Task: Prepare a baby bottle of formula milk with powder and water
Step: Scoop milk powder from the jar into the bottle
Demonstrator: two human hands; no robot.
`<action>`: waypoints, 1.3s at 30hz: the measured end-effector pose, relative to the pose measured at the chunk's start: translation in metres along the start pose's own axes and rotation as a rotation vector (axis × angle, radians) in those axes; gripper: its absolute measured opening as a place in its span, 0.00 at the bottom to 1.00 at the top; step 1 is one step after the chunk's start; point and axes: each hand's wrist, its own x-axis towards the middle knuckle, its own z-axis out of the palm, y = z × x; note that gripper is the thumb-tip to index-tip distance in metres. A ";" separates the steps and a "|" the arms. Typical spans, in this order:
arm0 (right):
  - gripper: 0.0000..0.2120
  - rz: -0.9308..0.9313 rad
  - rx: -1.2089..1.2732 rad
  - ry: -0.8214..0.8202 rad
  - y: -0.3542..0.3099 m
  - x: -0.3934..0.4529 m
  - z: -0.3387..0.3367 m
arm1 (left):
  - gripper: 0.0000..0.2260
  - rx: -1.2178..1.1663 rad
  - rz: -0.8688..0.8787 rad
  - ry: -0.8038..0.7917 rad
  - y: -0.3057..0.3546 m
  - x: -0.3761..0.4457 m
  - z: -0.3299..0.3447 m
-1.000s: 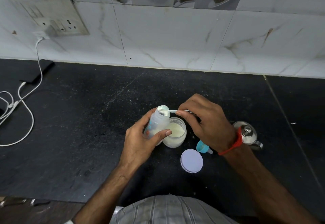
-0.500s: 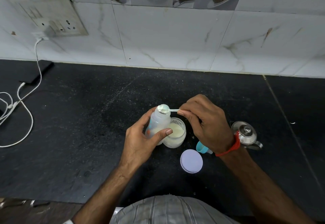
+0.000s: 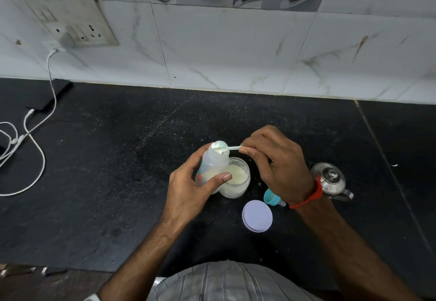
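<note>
My left hand (image 3: 188,189) grips a clear baby bottle (image 3: 212,162), tilted a little to the right, with pale powder in its bottom. My right hand (image 3: 276,166) pinches the handle of a small white scoop (image 3: 220,148), whose powder-filled bowl rests over the bottle's open mouth. Just behind and right of the bottle stands an open glass jar of formula powder (image 3: 237,179) on the black counter. The jar's lilac lid (image 3: 257,216) lies flat in front of it. A teal bottle cap with teat (image 3: 271,198) lies partly hidden under my right wrist.
A small steel kettle (image 3: 330,179) stands right of my right wrist. White charger cables (image 3: 35,140) loop across the counter's far left, plugged into a wall socket (image 3: 70,31). A tiled wall (image 3: 236,48) backs the black stone counter (image 3: 118,159).
The scoop's bowl has tipped slightly over the bottle's mouth. Both hands stay almost where they were.
</note>
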 end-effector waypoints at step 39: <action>0.11 0.019 0.017 0.037 -0.004 -0.016 0.004 | 0.29 -0.096 -0.045 -0.027 -0.014 -0.005 0.005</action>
